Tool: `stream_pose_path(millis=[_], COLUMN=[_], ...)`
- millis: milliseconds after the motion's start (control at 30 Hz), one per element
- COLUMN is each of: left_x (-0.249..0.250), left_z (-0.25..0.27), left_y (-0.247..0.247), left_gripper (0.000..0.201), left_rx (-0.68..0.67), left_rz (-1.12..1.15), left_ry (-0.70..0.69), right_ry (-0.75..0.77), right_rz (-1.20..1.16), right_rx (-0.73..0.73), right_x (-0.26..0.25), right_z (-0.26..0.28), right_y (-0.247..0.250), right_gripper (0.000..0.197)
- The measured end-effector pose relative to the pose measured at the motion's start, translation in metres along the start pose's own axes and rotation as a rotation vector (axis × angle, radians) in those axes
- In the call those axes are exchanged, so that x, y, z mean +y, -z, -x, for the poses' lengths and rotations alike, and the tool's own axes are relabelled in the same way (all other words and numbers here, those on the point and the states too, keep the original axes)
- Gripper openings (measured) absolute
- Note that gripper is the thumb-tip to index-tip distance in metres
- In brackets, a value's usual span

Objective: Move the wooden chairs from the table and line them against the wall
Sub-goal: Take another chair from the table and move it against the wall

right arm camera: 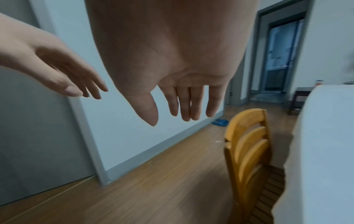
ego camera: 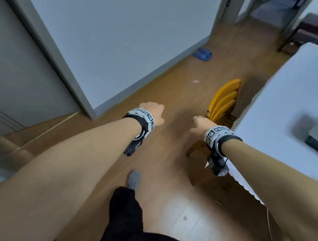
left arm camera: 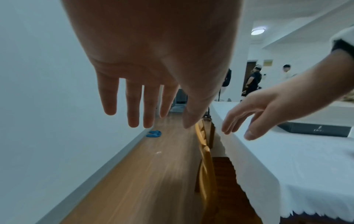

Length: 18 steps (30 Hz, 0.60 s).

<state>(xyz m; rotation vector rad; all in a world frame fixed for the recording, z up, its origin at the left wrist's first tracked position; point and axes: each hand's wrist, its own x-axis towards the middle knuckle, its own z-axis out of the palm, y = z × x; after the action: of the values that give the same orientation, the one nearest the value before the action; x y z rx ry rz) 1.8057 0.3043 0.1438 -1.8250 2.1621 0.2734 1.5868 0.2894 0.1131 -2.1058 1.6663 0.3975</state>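
both hands, left (ego camera: 152, 111) and right (ego camera: 201, 123), are reaching with open, empty grips. wooden chair (ego camera: 223, 100) is sitting tucked under the surface (ego camera: 290, 88) on the right; probably stiff, heavyish, so i'd grab the top rail.

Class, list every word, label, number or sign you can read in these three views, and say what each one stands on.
No text can be read.
Wristbands: black-and-white square code patterns only, no letters.
Dark box on the table: a small pale mark, too small and blurred to read.
Yellow plaque on the far wall: blurred, unreadable.
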Motion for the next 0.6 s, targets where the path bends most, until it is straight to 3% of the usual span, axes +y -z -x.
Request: stream_pose_path(millis=[67,300,467,600], left_x=[0.005,0.031,0.068,0.106], left_z=[-0.031,-0.214,-0.299,-0.36], left_y=[0.004,0.064,0.095,0.103], left_gripper=[0.018,0.012,0.021,0.027], left_rx=[-0.011,0.015,-0.008,-0.014], left_rz=[-0.003,-0.09,-0.199,-0.254], left_ry=[-0.041,-0.41,-0.596,-0.704], right_ry=[-0.066,-0.418,-0.557,-0.646], right_rz=[-0.037,-0.228,-0.347,-0.422], right_rx=[0.009,0.049,0.054,0.016], right_x=[0.017,0.085,0.111,0.144], right_z=[-0.009,-0.07,-0.097,-0.13], right_y=[0.001,0.056,0.082,0.089], right_gripper=[0.054,0.053,0.057,0.048])
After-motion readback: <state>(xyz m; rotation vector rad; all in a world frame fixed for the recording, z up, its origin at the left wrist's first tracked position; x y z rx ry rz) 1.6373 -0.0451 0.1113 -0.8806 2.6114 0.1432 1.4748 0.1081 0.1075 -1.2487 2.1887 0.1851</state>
